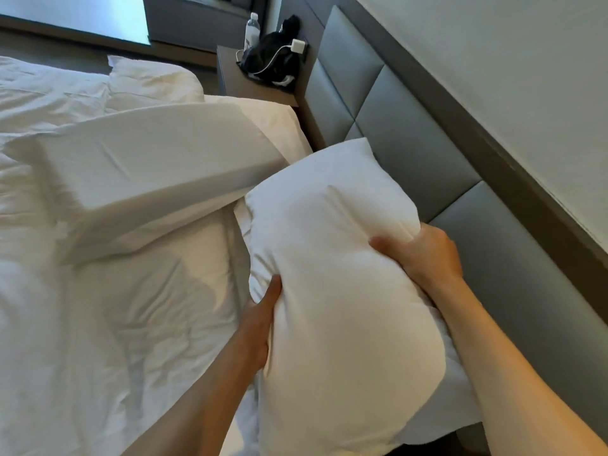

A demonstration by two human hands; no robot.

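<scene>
A rumpled white duvet (pixel 98 307) lies beside a grey padded headboard (pixel 411 153), while a brown nightstand (pixel 238 82) carries a water bottle (pixel 252 31), a black bag (pixel 268 59) and a white charger (pixel 298 46).

On my feed a pillow (pixel 329 274) sits between the left hand (pixel 260 327) and right hand (pixel 427 255), the headboard (pixel 411 149) on its right, a second pillow (pixel 158 166) lying on the duvet (pixel 98 307) to its left, and farther off a nightstand (pixel 260 90) bearing a bottle (pixel 252 31) and perhaps a bag (pixel 269 57).
</scene>
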